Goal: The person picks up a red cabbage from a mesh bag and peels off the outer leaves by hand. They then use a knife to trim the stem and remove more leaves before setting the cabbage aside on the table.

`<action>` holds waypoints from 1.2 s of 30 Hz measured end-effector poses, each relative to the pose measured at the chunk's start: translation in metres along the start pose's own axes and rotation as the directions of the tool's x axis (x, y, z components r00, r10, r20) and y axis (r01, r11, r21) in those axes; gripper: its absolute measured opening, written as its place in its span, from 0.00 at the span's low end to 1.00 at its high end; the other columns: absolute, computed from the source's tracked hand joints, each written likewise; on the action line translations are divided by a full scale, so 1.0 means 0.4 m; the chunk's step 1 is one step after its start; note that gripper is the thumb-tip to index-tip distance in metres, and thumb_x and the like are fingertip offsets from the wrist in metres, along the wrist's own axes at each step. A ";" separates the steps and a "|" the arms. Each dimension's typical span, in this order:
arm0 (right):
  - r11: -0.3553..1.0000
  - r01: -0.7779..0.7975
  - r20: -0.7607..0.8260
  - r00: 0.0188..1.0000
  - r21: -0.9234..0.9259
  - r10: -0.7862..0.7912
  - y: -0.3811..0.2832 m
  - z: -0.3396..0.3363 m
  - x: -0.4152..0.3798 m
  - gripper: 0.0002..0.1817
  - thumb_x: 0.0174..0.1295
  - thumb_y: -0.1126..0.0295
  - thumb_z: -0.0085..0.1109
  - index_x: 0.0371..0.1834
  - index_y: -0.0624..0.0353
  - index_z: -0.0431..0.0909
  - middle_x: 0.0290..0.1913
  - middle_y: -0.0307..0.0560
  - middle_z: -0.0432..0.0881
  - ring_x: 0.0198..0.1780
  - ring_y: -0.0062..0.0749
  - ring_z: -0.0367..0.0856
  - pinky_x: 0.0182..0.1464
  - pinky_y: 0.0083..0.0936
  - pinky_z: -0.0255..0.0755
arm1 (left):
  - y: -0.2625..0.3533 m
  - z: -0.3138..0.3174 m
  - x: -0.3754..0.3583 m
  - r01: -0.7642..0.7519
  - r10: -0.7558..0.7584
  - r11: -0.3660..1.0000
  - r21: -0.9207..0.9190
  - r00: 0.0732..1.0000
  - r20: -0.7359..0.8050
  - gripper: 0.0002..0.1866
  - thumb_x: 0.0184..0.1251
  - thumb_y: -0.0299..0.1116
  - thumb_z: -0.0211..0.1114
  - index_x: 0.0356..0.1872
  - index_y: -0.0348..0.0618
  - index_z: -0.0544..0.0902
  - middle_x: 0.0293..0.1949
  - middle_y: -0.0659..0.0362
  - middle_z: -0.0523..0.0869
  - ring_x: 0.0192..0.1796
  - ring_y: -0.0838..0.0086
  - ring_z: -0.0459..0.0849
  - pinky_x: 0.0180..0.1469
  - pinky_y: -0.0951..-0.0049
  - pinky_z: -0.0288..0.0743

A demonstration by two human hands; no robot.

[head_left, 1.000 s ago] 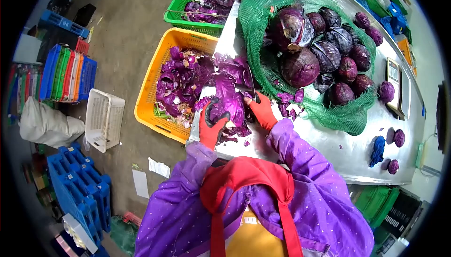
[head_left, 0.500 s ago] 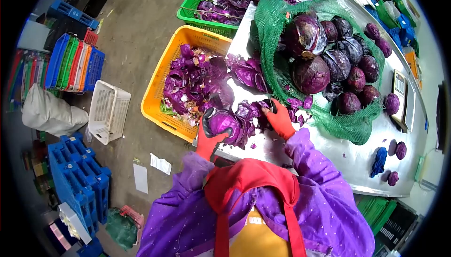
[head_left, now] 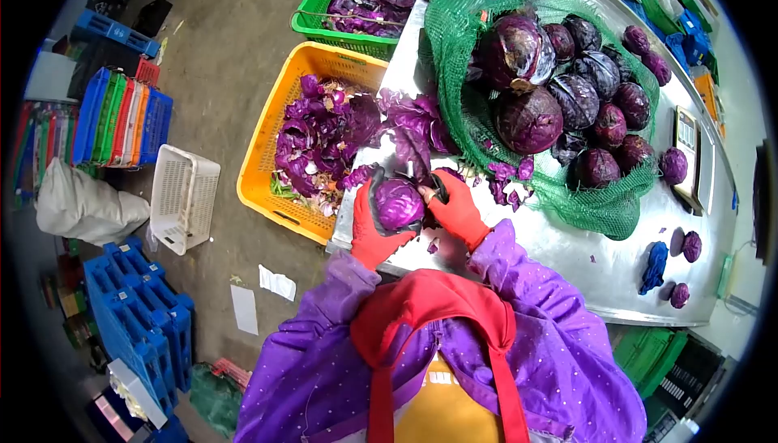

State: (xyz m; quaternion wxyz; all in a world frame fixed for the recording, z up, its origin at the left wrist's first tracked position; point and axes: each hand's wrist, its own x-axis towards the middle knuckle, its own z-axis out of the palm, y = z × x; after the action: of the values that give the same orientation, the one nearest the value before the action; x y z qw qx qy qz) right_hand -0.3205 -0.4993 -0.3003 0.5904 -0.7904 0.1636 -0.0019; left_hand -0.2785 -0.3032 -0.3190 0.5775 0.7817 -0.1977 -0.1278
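A purple cabbage head sits at the table's near left corner, in the grip of my left hand, whose gloved fingers wrap round its left and lower sides. My right hand, in a red and dark glove, is closed at the cabbage's right side; a dark item between its fingers is too small to make out. Loose purple leaves lie just beyond the cabbage. Right of them a green mesh bag lies open around several dark purple cabbages.
A yellow crate of leaves stands left of the metal table, a green crate behind it. A scale, blue cloth and small cabbages lie right. White crate and blue pallets stand on the floor.
The cabbage and my left hand have shifted right. My right hand has moved left, against the cabbage. Leaves that were beside the cabbage have moved or gone, baring more metal.
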 end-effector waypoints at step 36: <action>0.977 0.140 -0.202 0.964 -0.159 -0.171 0.072 -0.100 0.067 0.21 0.56 0.71 0.59 0.55 0.59 0.78 0.46 0.55 0.81 0.48 0.52 0.82 0.53 0.37 0.75 | -0.022 -0.096 -0.004 -0.161 0.135 0.977 0.143 0.975 0.177 0.64 0.29 0.38 0.87 0.75 0.42 0.59 0.65 0.48 0.69 0.66 0.52 0.71 0.70 0.56 0.66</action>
State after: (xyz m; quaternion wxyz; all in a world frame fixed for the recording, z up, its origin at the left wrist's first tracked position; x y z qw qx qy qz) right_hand -0.3103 -0.5508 -0.3204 0.5092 -0.8362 0.1633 -0.1221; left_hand -0.2620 -0.2676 -0.3157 0.5039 0.7942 -0.3124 -0.1332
